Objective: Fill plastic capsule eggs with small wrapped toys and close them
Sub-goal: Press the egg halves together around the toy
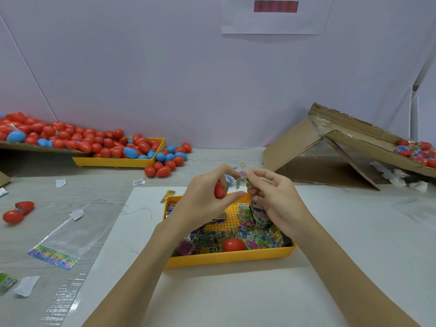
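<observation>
Holding a red egg [219,190] in our left hand [207,199], fingers curled round it, we pinch a toy packet [243,180] in our right hand [271,192] just above the yellow tray [231,257], ready to push it in. One more red egg lies in the tray among many packets; two red eggs lie well left of it.

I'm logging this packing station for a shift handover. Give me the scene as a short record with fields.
left hand: left hand holds a red egg piece
right hand: right hand pinches a small wrapped toy at its fingertips
near tray: yellow tray under the hands, holding wrapped toys and one red egg
far tray: second yellow tray at far left, heaped with red and blue eggs
loose items: two red eggs on the table at left
right side: cardboard box tipped on its side
</observation>
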### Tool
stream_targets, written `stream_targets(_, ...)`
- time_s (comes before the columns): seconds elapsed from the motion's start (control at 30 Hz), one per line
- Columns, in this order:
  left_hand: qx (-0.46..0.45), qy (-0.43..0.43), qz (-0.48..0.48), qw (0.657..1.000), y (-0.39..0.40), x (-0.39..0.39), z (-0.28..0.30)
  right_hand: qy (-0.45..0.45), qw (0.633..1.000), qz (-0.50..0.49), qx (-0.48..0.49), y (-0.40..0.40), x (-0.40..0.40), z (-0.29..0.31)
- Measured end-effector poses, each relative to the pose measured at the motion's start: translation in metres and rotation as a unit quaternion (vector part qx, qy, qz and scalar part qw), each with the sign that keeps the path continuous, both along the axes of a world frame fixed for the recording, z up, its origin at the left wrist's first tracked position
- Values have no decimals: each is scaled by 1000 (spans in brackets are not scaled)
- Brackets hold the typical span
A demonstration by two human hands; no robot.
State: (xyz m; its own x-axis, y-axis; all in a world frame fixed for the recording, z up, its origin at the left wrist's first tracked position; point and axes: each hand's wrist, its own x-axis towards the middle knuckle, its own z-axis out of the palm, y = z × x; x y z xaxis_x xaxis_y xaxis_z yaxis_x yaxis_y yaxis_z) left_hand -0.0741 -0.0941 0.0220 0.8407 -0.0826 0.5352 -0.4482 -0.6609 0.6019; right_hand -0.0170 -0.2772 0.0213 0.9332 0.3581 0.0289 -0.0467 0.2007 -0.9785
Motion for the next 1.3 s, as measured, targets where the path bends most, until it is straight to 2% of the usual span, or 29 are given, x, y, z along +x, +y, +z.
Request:
stream_targets(0.1,-5,-44,24,999,-4,1,0,72,995,48,50,0,0,0)
stream_targets(0.2,-34,6,17,999,-1,1,0,72,997,25,-1,2,-3,-1)
stream_targets(0.3,-55,81,1,995,2,1,1,-43,991,-60,-108,4,-6,0)
stream_targets(0.37,-59,98,-2,993,3,1,3,-188,961,-81,-186,2,-7,4)
stream_targets(0.4,-62,98,-5,993,3,2,3,-241,947,-60,-205,0,-7,7)
stream_targets(0.5,-62,94,-12,994,4,1,5,-288,931,17,-226,-2,-10,11)
stream_targets(0.57,-53,95,-9,994,6,2,4,-321,913,-3,-250,-2,-11,10)
stream_targets(0.63,-61,117,-5,991,8,2,3,-315,918,-33,-239,-3,-10,7)
stream_targets(0.67,-98,151,-12,984,10,2,3,-300,926,-46,-225,-4,-9,6)
stream_targets(0.77,-278,223,-66,932,15,4,5,-238,953,-85,-167,-7,-5,6)
stream_targets(0.97,-242,174,-99,949,14,3,2,-163,973,-132,-97,-8,-3,8)
stream_targets(1.13,-250,108,-49,961,2,3,3,-174,969,-125,-124,-6,-5,9)
stream_targets(1.3,-252,84,-67,962,-5,2,4,-171,970,-97,-143,-4,-8,9)
